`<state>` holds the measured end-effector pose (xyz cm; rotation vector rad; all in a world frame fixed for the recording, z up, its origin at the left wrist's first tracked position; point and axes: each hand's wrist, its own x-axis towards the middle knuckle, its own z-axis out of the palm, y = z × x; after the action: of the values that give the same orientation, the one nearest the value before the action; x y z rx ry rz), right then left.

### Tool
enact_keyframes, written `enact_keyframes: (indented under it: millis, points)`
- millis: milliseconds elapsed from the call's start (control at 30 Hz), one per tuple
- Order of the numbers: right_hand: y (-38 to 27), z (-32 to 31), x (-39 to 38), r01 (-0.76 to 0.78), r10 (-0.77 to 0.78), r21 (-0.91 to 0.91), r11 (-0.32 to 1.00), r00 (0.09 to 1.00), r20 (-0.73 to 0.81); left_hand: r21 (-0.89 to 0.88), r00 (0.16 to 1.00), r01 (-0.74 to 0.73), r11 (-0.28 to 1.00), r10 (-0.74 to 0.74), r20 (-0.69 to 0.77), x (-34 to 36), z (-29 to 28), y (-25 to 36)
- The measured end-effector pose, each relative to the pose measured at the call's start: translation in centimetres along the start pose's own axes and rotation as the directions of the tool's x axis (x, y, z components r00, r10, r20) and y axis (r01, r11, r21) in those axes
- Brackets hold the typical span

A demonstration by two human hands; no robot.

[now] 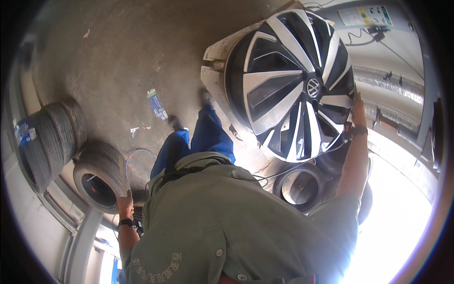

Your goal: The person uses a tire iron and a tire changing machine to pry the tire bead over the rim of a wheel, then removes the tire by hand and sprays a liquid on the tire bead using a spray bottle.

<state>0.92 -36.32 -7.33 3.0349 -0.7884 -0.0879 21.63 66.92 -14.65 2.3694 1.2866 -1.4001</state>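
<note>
A large alloy wheel with black and silver spokes rests face up on a pale machine base at the upper right. My right hand grips the wheel's right edge; some of its fingers are hidden behind the rim. Down at the left, away from the wheel, my left hand is closed around the lower end of a flat, light-coloured bar. The bar stands upright in front of a tyre; its exact kind is hard to tell.
A row of tyres stands along the left wall. Another tyre lies below the wheel, near bright light. A blue and green packet and scraps lie on the concrete floor. A thin cable runs past my waist.
</note>
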Motion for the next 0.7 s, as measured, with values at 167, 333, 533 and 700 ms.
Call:
enact_keyframes:
  millis: [167,333,533,700]
  points:
    - [-7.4,-1.7,3.0,-0.823,0.776,0.417,0.386,0.534,0.335,0.536,0.662,-0.494,0.685,0.696,-0.279,7.4,-3.8,1.2]
    - [0.8,1.6,-7.5,-0.254,0.268,-0.128,0.959,0.957,0.107,0.497,0.659,-0.524,0.692,0.699,-0.278,6.0,-4.9,4.1]
    - [-11.5,4.4,-20.5,-0.227,0.398,-0.537,0.813,0.888,0.228,0.163,0.917,-0.352,0.922,0.374,-0.14,10.1,-2.5,2.0]
    - [-32.1,1.7,-21.1,-0.605,0.605,0.028,0.796,0.796,0.015,0.137,0.956,-0.286,0.948,0.293,-0.031,12.6,-2.5,0.7]
